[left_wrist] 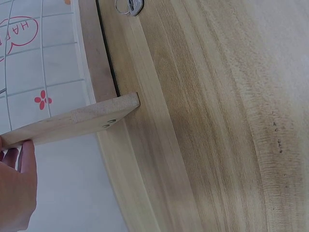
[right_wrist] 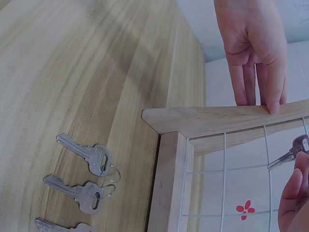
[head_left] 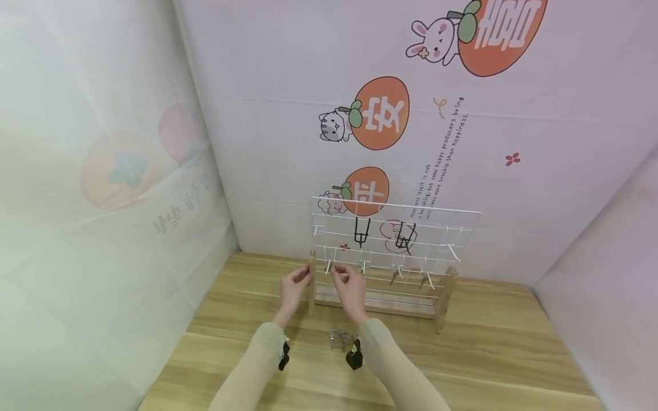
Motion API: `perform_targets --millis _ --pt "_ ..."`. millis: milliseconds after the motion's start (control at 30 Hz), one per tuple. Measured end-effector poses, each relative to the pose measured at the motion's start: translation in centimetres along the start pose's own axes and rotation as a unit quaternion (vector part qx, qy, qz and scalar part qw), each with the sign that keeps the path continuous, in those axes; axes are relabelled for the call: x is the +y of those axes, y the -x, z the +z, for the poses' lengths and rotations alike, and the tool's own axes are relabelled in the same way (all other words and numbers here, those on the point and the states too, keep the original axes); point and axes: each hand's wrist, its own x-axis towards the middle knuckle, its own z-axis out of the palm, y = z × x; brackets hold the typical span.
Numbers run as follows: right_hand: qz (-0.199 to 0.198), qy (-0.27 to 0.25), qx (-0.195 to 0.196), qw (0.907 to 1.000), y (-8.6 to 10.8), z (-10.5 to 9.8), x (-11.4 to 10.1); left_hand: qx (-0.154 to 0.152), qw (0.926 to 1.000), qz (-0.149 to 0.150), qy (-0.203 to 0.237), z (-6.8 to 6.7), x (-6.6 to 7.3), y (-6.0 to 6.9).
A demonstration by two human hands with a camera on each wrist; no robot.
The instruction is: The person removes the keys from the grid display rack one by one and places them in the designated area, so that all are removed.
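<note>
On the big wood table (head_left: 493, 348) stands a wire rack (head_left: 375, 307). At its nine o'clock, my left hand (head_left: 293, 289) grips a wooden post (head_left: 311, 298). At three o'clock from there, my right hand (head_left: 351, 287) pinches a key (right_wrist: 296, 146) by the wires (right_wrist: 223, 169). Loose keys (head_left: 345, 334) lie at the rack's seven o'clock.

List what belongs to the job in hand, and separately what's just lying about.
Part of the job, it seems:
key pinched by the right hand
wire rack, its wooden post held by the left hand
hanging keys
loose keys on the tabletop, probably waiting

Apparently not in use:
black hooks high on the rack
printed backdrop
</note>
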Motion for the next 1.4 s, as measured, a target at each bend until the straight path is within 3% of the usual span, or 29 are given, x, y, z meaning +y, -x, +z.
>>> perform_targets --millis 233,800,1400 --pt "0.000 -0.003 -0.004 1.0000 -0.4 0.3 0.1 0.006 0.9998 0.001 -0.017 0.0 0.0 0.0" --pt "0.008 -0.019 -0.014 0.9997 -0.9 0.4 -0.5 0.002 0.9999 0.016 -0.004 0.0 0.2 -0.1" --pt "-0.013 0.002 -0.028 0.9995 -1.1 0.1 -0.9 -0.004 1.0000 -0.008 0.000 0.0 0.1 0.0"
